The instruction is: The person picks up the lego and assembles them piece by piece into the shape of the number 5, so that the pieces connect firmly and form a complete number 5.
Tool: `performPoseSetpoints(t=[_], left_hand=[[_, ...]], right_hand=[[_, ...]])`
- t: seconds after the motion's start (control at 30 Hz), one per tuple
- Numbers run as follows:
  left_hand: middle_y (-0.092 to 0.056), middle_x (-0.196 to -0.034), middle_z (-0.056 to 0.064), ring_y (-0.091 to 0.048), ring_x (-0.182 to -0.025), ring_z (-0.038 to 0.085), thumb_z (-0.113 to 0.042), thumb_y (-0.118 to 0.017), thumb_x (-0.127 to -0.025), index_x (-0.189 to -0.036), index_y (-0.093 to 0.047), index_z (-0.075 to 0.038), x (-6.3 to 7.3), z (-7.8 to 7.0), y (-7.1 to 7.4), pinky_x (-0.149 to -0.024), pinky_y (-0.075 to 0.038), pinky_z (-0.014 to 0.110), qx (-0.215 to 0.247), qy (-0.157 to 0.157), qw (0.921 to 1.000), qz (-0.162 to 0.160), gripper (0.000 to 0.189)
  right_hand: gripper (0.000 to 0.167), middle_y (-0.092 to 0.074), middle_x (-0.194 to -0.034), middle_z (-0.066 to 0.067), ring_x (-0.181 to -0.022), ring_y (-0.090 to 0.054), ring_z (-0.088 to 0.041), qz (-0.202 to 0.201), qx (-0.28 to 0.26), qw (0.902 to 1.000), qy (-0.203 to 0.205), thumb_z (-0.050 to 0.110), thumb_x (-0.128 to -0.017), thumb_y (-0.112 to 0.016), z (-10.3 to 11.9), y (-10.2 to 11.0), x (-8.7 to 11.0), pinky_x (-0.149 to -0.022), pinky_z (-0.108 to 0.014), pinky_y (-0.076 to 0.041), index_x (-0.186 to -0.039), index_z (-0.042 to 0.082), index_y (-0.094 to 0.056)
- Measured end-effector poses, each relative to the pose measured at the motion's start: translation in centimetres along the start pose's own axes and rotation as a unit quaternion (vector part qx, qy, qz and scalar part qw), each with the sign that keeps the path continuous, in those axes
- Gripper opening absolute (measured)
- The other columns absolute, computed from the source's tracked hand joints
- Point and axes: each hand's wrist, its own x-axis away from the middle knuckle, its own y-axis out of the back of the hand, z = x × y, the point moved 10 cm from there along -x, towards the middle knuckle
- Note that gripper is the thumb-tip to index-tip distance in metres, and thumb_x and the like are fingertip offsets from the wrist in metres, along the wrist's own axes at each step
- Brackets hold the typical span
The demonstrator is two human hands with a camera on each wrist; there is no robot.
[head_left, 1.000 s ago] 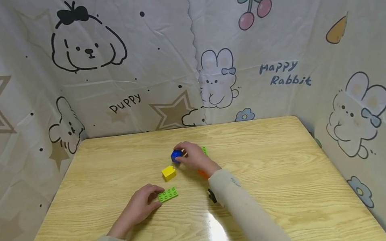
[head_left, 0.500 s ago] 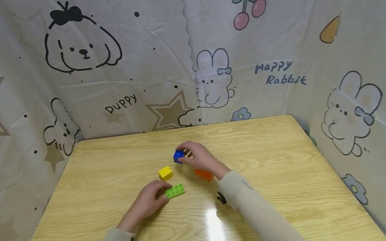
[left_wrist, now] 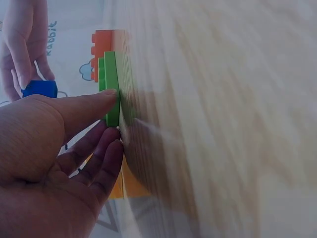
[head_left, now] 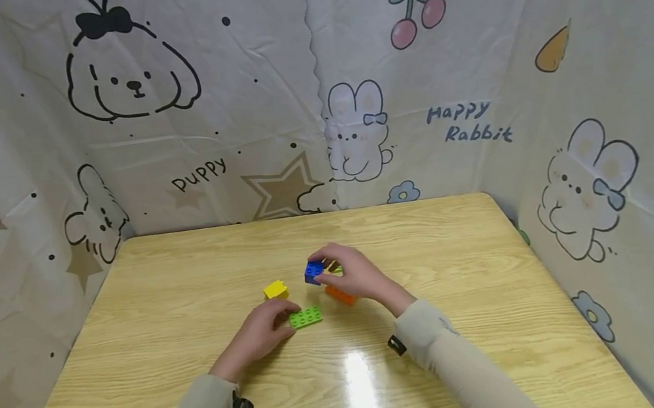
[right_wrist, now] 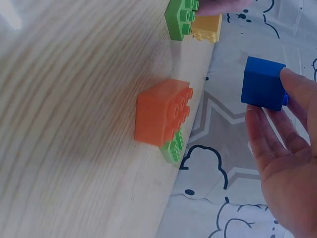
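Observation:
My left hand [head_left: 261, 330] pinches a flat light-green toy brick [head_left: 306, 317] by its left end, thumb on the near side. In the left wrist view that green brick [left_wrist: 112, 89] stays right at the tabletop, studs facing up. Higher up and to the right, my right hand [head_left: 355, 273] holds a square blue toy brick [head_left: 314, 273] between thumb and fingers. The right wrist view has the blue brick [right_wrist: 263, 83] raised off the table. An orange toy brick [head_left: 340, 295] lies just below the right hand.
A yellow toy brick [head_left: 275, 289] sits behind the left hand's fingers. A second green brick [right_wrist: 172, 148] lies beyond the orange one, mostly covered by the right hand in the head view. Printed cloth [head_left: 259, 68] hangs around the wooden table [head_left: 479, 322].
The left hand has slid the green brick rightward along the table. With the blue brick in its grip, the right hand has come right and a little nearer. The head view has shifted slightly.

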Motion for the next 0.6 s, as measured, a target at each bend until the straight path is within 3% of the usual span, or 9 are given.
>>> performPoseSetpoints(t=[0.2, 0.6], left_hand=[[-0.070, -0.119, 0.005, -0.063, -0.102, 0.018, -0.010, -0.077, -0.093, -0.125, -0.070, -0.009, -0.6, -0.7, -0.5, -0.093, -0.055, 0.042, 0.009, -0.013, 0.9998, 0.008, 0.033], [-0.069, -0.115, 0.002, -0.061, -0.102, 0.015, -0.010, -0.077, -0.094, -0.124, -0.071, -0.012, -2.0, -1.5, -1.7, -0.093, -0.054, 0.040, 0.016, -0.017, 0.9995, 0.022, 0.031]], right_hand=[[0.036, -0.068, -0.126, -0.008, -0.108, -0.068, -0.024, -0.002, -0.010, 0.9999, 0.008, 0.018, -0.098, -0.074, -0.2, 0.6, 1.5, -0.094, -0.039, -0.060, -0.132, 0.010, -0.067], [0.037, -0.069, -0.125, -0.008, -0.108, -0.069, -0.029, 0.006, -0.022, 0.9996, 0.014, 0.017, -0.098, -0.074, -0.5, 1.3, 3.7, -0.096, -0.049, -0.059, -0.134, 0.010, -0.066]])
